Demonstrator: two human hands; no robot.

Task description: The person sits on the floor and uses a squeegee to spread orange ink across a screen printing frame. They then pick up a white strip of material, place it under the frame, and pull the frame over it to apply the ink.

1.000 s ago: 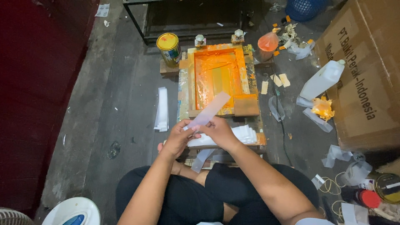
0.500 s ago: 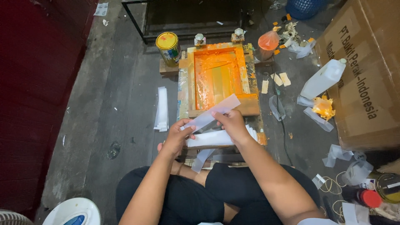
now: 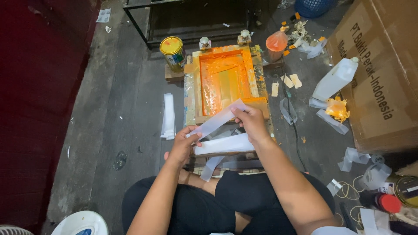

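While both hands are busy with one thin translucent strip (image 3: 216, 119), nothing has yet gone under the screen frame (image 3: 224, 82). The left hand (image 3: 185, 146) pinches the strip's lower end between thumb and fingers, and the right hand (image 3: 250, 123) grips its upper end, so the strip hangs slanted in the air just over the near edge of the frame, touching nothing else that I can see. Below the hands a small stack of similar white strips (image 3: 224, 143) lies on the low wooden bench (image 3: 226, 153), in front of the person's crossed legs; by my reckoning those are waiting their turn.

The frame itself lies flat, its mesh smeared with orange ink, which suggests printing is well under way rather than just starting. How many strips are already printed I cannot tell. A second, neat pile of white strips (image 3: 168, 115) sits on the floor to the left, well apart from the bench, and may be finished or spare pieces.

Further out, a yellow-lidded tin (image 3: 173, 52) stands at the frame's far left corner, an orange-stained bag (image 3: 276, 43) at its far right. A white plastic jug (image 3: 335, 78) leans near a big cardboard box (image 3: 383, 74), with scraps of film and an orange rag (image 3: 336, 109) scattered on the floor.
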